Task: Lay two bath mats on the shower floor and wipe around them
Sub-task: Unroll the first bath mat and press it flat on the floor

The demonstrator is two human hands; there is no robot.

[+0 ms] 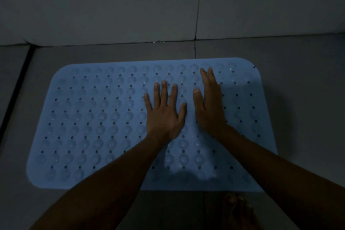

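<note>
While the room is dim, a pale blue bath mat (104,117) is plain to see, lying flat on the shower floor (308,99) with its far edge near the foot of the tiled wall (112,5). The left hand (165,112) lies palm down on the mat's middle with its fingers spread and straight, gripping nothing. The right hand (210,102) lies just beside it, toward the mat's right edge, fingers straight and close together, also flat on the mat and holding nothing. It looks as if the person is pressing the mat down so that it sticks. A bare foot (237,209) shows faintly at the mat's near edge. By my reckoning one mat is laid; no second mat and no cloth is in sight, so that mat and the wiping are left.
</note>
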